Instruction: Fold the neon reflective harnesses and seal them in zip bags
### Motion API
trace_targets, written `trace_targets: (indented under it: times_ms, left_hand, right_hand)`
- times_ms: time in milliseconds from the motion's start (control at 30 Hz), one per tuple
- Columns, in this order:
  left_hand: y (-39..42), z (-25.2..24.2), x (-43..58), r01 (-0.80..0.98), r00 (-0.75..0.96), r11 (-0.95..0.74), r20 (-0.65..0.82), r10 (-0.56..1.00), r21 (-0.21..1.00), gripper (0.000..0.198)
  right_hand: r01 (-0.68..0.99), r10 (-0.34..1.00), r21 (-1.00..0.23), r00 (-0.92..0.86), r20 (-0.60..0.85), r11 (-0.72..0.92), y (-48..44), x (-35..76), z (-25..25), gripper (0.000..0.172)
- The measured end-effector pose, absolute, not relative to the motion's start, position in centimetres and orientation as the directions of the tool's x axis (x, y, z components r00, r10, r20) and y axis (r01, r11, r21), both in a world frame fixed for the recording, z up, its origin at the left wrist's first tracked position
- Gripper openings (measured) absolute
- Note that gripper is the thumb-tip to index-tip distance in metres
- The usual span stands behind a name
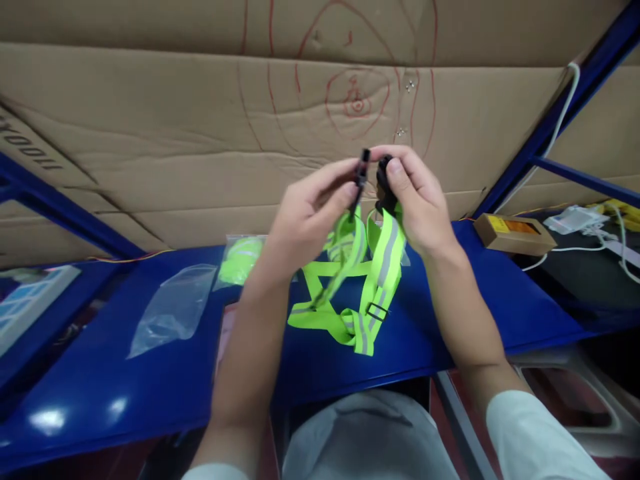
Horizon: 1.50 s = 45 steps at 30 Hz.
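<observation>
A neon yellow-green reflective strap (384, 267) with a grey stripe hangs from both hands, its lower loops lying on the blue table. My left hand (320, 207) pinches one black buckle part (361, 175) at a strap end. Opposite it, my right hand (413, 190) grips the other black buckle part (384, 183), thumb pressed on its side. The two parts are close but apart. A black slider (377, 311) sits lower on the strap. Behind the strap, more neon material is partly hidden by the hands.
On the blue table (165, 393) lie a clear plastic bag (175, 307) and a bagged neon bundle (241, 260) at left. A small cardboard box (514, 235) and white cables stand right. Cardboard (175, 133) with red drawn rings walls the back, between blue frame posts.
</observation>
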<state>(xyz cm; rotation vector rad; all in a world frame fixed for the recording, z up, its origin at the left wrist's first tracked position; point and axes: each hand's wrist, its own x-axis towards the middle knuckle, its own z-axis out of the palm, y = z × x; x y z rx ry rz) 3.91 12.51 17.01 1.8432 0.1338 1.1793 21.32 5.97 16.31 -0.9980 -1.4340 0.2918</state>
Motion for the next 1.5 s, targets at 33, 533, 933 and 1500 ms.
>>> trace_targets:
  times_ms: [33, 533, 933, 1500]
  left_hand:
    - [12.1, 16.8, 4.6, -0.387, 0.550, -0.522, 0.645, 0.531, 0.760, 0.028]
    - [14.1, 15.8, 4.5, -0.251, 0.536, -0.694, 0.694, 0.481, 0.674, 0.031]
    - [14.7, 16.2, 2.8, 0.192, 0.598, -0.877, 0.657, 0.460, 0.440, 0.036]
    - [13.7, 15.8, 3.0, 0.466, 0.668, -0.881, 0.618, 0.414, 0.087, 0.037]
  right_hand:
    - [0.407, 0.681, -0.688, 0.190, 0.707, 0.600, 6.0, 20.8, 16.1, 0.039]
    - [0.303, 0.696, -0.737, 0.249, 0.673, 0.604, 7.7, 21.3, 15.1, 0.039]
    - [0.506, 0.690, -0.654, 0.148, 0.708, 0.563, 7.1, 23.4, 16.0, 0.027]
    - [0.684, 0.763, -0.527, -0.066, 0.644, 0.504, 6.8, 23.4, 15.2, 0.050]
